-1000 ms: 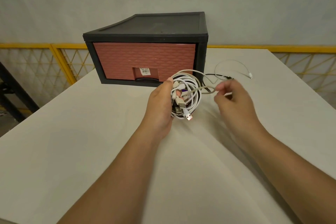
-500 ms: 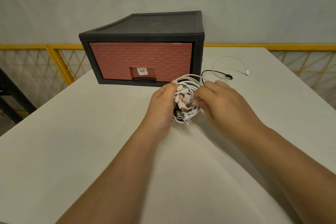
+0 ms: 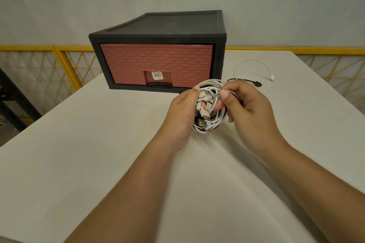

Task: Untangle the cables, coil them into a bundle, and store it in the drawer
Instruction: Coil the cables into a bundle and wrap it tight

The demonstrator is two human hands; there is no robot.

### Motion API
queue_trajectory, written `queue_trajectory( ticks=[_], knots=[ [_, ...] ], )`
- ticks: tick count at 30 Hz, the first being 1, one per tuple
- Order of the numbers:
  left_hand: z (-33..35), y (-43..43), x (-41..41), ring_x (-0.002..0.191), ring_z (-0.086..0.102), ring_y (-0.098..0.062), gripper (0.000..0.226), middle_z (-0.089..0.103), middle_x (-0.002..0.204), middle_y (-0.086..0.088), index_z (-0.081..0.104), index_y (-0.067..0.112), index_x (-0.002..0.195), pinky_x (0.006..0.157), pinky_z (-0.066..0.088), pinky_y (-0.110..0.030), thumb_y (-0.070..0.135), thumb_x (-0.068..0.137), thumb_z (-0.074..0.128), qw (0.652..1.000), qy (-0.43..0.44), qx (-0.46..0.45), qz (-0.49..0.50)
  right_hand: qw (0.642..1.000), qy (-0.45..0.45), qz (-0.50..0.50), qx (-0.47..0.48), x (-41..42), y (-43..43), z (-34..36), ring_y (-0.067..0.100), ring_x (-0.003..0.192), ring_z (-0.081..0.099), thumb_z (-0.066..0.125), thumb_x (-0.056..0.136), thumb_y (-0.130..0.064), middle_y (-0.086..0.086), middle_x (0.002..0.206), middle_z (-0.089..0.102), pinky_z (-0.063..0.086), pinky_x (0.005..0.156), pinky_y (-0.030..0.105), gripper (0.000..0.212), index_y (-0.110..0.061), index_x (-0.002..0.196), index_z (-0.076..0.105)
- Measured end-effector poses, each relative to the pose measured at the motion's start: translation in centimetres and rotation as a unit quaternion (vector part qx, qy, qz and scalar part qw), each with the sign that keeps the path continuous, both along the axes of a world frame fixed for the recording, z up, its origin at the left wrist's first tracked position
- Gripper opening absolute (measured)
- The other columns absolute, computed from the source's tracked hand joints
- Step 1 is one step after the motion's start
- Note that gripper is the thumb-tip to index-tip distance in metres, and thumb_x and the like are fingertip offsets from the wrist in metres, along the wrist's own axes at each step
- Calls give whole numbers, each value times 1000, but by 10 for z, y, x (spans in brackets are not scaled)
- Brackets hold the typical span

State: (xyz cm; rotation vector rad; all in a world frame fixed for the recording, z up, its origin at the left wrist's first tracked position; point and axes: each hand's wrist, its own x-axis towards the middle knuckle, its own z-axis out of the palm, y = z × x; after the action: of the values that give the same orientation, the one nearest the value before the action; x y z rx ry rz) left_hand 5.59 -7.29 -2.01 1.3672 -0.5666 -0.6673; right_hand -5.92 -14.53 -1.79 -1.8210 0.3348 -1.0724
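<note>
Above a white table [image 3: 98, 163], the left hand [image 3: 182, 116] grips a coil of white cables [image 3: 210, 111]; the right hand [image 3: 249, 113] pinches a strand at its edge. Loose tails [image 3: 254, 67] trail behind — likely to snag or unravel. Beyond, the drawer [image 3: 156, 65] sits closed.

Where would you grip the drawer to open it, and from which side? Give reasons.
Grip the dark handle at the bottom middle of the drawer front, below the label. Come from the front, the side facing the camera, probably hooking fingers in. The rest of the front is nearly flat and sits flush in the black frame, offering no other hold.
</note>
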Motion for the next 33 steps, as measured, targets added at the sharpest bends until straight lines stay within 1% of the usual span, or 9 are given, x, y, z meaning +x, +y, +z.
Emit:
queue_trajectory(
  ticks=[5, 7, 9, 14, 16, 19, 23, 26, 33],
  knots=[
    [2, 2, 3, 83, 66, -25, 32, 72, 88, -13, 70, 11, 96, 83, 54, -46, 27, 102, 43, 1000, -4, -1, 7, 997, -9, 29, 74, 0, 0, 4, 10, 50, 43, 48, 99, -10, -2, 75, 69, 40, 51, 17, 17, -14, 85, 56],
    [2, 4, 4, 69, 66, -17, 32, 70, 72, -4, 68, 13, 89, 70, 54, -34, 27, 103, 43, 1000, 20, -2, -8, 996, -3, 42, 82, 0, -2, 5, 10, 50, 45, 47, 100, -10, -3, 77, 71, 40, 52, 16, 17, -15, 87, 57],
    [3, 5, 4, 56, 62, -12, 32, 65, 60, 2, 65, 12, 85, 60, 49, -26, 27, 103, 43, 997, 68, -13, -20, 995, -9, 55, 84, -1, -4, 8, 11, 58, 52, 46, 100, -11, -3, 85, 73, 41, 57, 15, 17, -19, 92, 59],
    [5, 7, 9, 57, 57, -13, 26, 58, 67, -1, 64, 13, 83, 66, 51, -29, 23, 100, 48, 980, 188, -65, 16, 990, -2, 22, 143, 0, -17, 4, 5, 93, 59, 58, 91, -21, -18, 99, 64, 45, 75, 22, 17, -35, 99, 57],
    [6, 8, 11, 49, 57, -11, 29, 56, 57, 3, 63, 14, 77, 58, 53, -26, 22, 100, 47, 974, 210, -78, 20, 980, 44, -4, 193, -1, -23, -1, 11, 86, 58, 58, 86, -18, -11, 89, 58, 45, 72, 27, 13, -28, 92, 53],
    [7, 9, 12, 42, 51, -9, 32, 49, 51, 5, 58, 15, 72, 56, 51, -26, 23, 101, 46, 968, 233, -93, 18, 957, 140, 69, 244, -3, -20, -8, 18, 71, 63, 59, 88, 3, 8, 83, 57, 50, 66, 29, 17, -12, 92, 53],
    [8, 7, 8, 41, 50, -7, 31, 49, 50, 6, 57, 14, 74, 50, 48, -21, 24, 101, 46, 970, 221, -98, 26, 956, 128, 88, 247, 0, -10, -11, 17, 59, 66, 65, 85, 5, 21, 79, 59, 53, 58, 19, 10, -4, 85, 60],
    [10, 7, 5, 43, 53, -8, 32, 52, 51, 6, 59, 12, 77, 61, 49, -29, 26, 102, 45, 977, 185, -103, 19, 952, 110, 61, 281, 3, -9, -11, 15, 58, 64, 64, 86, 4, 20, 77, 64, 51, 55, 18, 6, -2, 84, 63],
    [10, 4, -4, 45, 52, -6, 37, 55, 52, 7, 61, 15, 74, 54, 43, -24, 27, 104, 42, 990, 122, -72, -12, 952, 74, 45, 293, 5, -10, -15, 22, 77, 63, 58, 86, 9, 21, 89, 72, 56, 75, 27, 18, 1, 94, 71]
  ],
)
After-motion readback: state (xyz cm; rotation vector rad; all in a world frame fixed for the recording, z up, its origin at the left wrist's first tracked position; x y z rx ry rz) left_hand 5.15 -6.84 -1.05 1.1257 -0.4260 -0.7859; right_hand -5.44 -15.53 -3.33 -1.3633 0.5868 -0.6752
